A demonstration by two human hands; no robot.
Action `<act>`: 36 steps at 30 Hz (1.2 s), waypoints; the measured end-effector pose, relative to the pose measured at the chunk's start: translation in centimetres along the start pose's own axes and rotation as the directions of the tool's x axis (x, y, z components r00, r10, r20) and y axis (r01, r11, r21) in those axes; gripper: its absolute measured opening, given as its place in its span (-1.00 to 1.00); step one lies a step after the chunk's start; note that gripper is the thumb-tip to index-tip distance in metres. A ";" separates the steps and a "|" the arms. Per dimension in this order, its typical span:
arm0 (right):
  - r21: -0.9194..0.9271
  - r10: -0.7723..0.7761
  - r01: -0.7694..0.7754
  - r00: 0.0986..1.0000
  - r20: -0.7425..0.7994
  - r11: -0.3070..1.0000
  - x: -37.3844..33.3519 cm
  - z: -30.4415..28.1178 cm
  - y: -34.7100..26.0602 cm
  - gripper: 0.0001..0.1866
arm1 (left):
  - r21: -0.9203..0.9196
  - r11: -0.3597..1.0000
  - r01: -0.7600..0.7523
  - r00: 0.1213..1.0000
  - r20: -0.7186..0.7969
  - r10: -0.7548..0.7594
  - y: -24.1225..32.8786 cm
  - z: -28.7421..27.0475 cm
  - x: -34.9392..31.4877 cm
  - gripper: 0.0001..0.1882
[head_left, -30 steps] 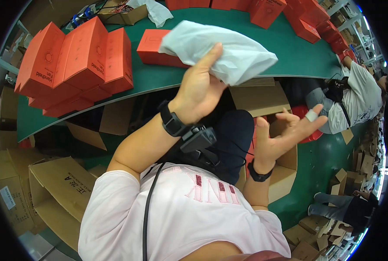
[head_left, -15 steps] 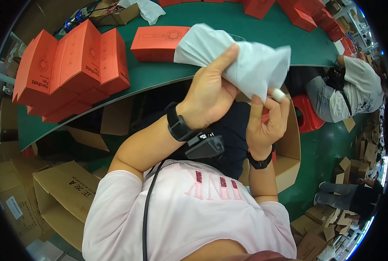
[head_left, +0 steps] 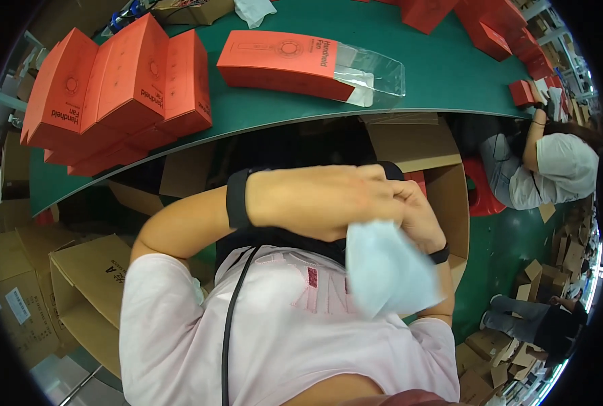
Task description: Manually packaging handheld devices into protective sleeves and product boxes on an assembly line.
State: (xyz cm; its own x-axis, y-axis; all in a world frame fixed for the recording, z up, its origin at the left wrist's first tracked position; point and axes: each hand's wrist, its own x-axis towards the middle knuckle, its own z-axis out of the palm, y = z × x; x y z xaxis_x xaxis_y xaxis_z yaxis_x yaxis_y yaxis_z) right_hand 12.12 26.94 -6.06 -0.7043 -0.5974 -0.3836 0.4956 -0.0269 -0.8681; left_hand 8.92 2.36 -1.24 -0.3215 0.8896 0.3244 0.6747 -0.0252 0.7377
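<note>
In front of my body, my left hand (head_left: 328,199) is turned back-up, its fingers closed on a white cloth-like pouch (head_left: 389,271). The pouch hangs below the fingers toward my shirt, smeared by motion. My right hand (head_left: 422,216) meets the left one's fingertips with its fingers curled in; what they pinch is hidden. On the green table beyond lies a red fan box (head_left: 274,57), its right end open. A clear plastic tray (head_left: 376,71) sticks out of that end.
Stacked red boxes (head_left: 122,81) stand at the table's left, more red boxes (head_left: 481,30) at the far right. An open carton (head_left: 447,196) is by my knees; another carton (head_left: 92,271) lies at left. A seated co-worker (head_left: 555,166) is at right.
Both hands have come down toward my body with the pouch, and the left hand has turned back-up. The pouch now hangs downward. The red box's open end and plastic tray have come into sight.
</note>
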 end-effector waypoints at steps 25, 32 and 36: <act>-0.972 0.022 0.152 0.988 0.150 -0.182 16.4 -2.6 -19.3 -0.22 | 0.571 0.458 0.682 0.718 -0.644 -0.265 -13.2 -6.6 -2.7 0.04; -0.920 -0.245 0.330 0.893 0.377 -0.209 16.1 -4.3 -14.9 -0.28 | 0.500 0.541 0.677 0.699 -0.667 -0.258 -12.9 -6.7 -2.9 -0.06; -0.908 -0.516 0.341 0.747 0.418 -0.243 16.4 -5.3 -11.1 -0.19 | 0.589 0.502 0.633 0.753 -0.618 -0.225 -13.0 -6.7 -3.0 -0.20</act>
State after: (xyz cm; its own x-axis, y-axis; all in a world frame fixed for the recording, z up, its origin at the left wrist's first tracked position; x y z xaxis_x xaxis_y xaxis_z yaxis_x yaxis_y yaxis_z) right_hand -7.59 21.72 -4.41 -0.5694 -0.7679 0.2934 -0.8220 0.5310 -0.2058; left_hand -3.35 -3.01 -7.78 -0.8046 0.3938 0.4445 0.5263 0.8195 0.2267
